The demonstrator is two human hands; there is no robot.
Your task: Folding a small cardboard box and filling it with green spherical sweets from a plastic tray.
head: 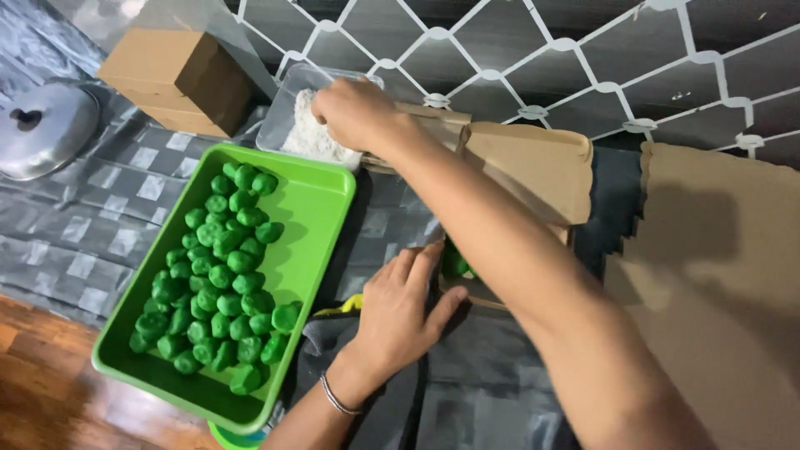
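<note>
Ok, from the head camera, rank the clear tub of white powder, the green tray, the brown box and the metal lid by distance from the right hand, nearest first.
1. Clear tub of white powder: the right hand is reaching into it.
2. Green tray: just below the hand.
3. Brown box: to its left, beyond the tub.
4. Metal lid: far left edge.
</note>
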